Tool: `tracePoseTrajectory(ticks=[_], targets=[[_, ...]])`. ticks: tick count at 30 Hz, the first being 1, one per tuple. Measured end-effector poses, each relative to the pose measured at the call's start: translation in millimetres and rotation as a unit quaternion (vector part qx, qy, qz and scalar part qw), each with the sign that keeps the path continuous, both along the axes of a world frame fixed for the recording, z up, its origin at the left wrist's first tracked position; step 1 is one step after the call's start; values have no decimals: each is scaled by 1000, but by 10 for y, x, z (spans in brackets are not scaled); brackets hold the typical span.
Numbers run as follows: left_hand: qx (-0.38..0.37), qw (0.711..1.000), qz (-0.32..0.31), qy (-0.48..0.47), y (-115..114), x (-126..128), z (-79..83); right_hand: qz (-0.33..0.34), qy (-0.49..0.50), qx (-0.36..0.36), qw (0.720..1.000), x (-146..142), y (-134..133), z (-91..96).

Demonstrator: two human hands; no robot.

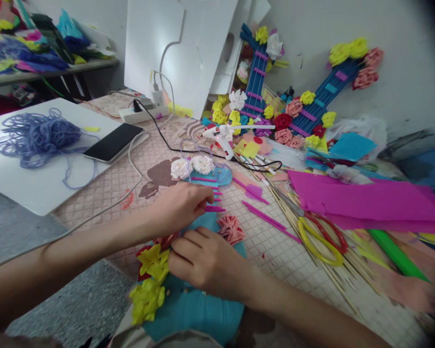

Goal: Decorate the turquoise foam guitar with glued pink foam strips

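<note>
A blue toy guitar (199,314) covered in crepe paper lies in front of me, its neck pointing away. My left hand (181,205) is over the neck, fingers curled together beside a magenta stick (215,209); what they pinch is hidden. My right hand (213,263) rests on the guitar where neck meets body, its fingers closed and their tips hidden. Yellow paper flowers (147,299) sit along the body's left side, and a pink paper flower (231,229) is right of the neck. White paper flowers (192,166) top the far end.
A white glue gun (223,137) with a black cord lies beyond the guitar. At right are scissors (321,239), wooden skewers (333,278) and magenta paper (362,200). Purple yarn (39,137) and a phone (113,142) lie left. Two finished blue guitars (321,99) lean behind.
</note>
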State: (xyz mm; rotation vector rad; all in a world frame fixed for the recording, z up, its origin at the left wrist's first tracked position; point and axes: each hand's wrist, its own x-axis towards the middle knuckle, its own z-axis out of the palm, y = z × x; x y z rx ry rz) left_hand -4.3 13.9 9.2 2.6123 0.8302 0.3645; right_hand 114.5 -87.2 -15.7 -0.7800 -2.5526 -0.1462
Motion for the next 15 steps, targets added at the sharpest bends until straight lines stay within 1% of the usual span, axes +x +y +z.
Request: tracePoseTrajectory(ticks=[5, 10, 12, 15], targets=[[44, 998, -3, 44, -33, 2, 15, 2, 5, 1, 1000, 3, 5, 2], [58, 994, -9, 97, -60, -1, 27, 5, 9, 2, 1000, 4, 6, -5], [56, 994, -11, 93, -63, -10, 29, 7, 6, 0, 1000, 5, 4, -5], [44, 997, -18, 59, -60, -32, 22, 9, 3, -1, 1000, 4, 1, -2]])
